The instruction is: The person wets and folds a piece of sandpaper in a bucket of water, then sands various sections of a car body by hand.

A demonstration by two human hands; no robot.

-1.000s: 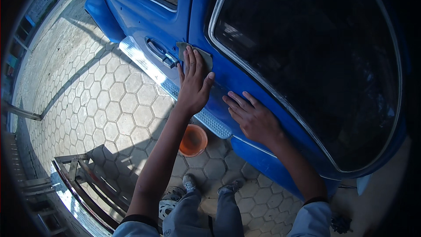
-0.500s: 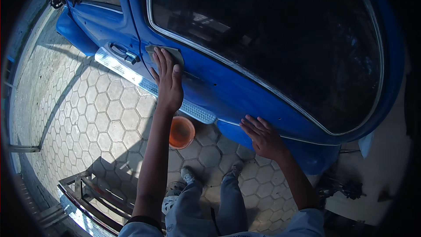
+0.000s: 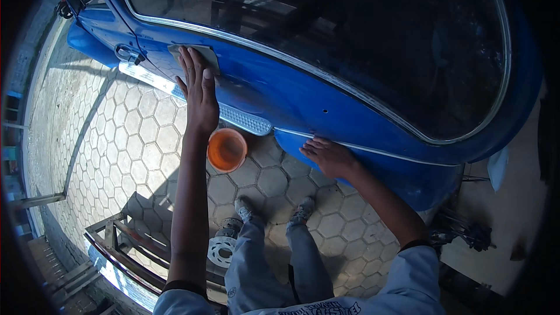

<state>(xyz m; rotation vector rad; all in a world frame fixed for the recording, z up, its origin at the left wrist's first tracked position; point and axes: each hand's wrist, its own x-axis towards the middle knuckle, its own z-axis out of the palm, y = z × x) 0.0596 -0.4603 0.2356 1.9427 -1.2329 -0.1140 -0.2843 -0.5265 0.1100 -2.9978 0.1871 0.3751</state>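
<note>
My left hand (image 3: 200, 90) lies with outstretched fingers on a thin grey-green sheet (image 3: 207, 58) that looks like sandpaper. The sheet is pressed flat against the blue side panel (image 3: 251, 84) of a car, below its large dark side window (image 3: 350, 29). To the left of it is the metal door handle (image 3: 129, 54). My right hand (image 3: 328, 157) rests at the light trim strip above the blue rear fender (image 3: 396, 178). Its fingers are slightly bent and apart from any tool, and their tips touch the car body.
An orange bucket (image 3: 227, 150) stands on the hexagonal paving below the ribbed running board (image 3: 248, 121). A metal frame (image 3: 131, 251) is at the lower left. Beside my feet lies a round metal disc (image 3: 221, 251). Dark mechanical parts (image 3: 464, 233) sit at the right.
The view has shifted, with the car appearing further up and left. My left hand and the sheet have slid slightly away from the door handle. My right hand's fingers are more bent.
</note>
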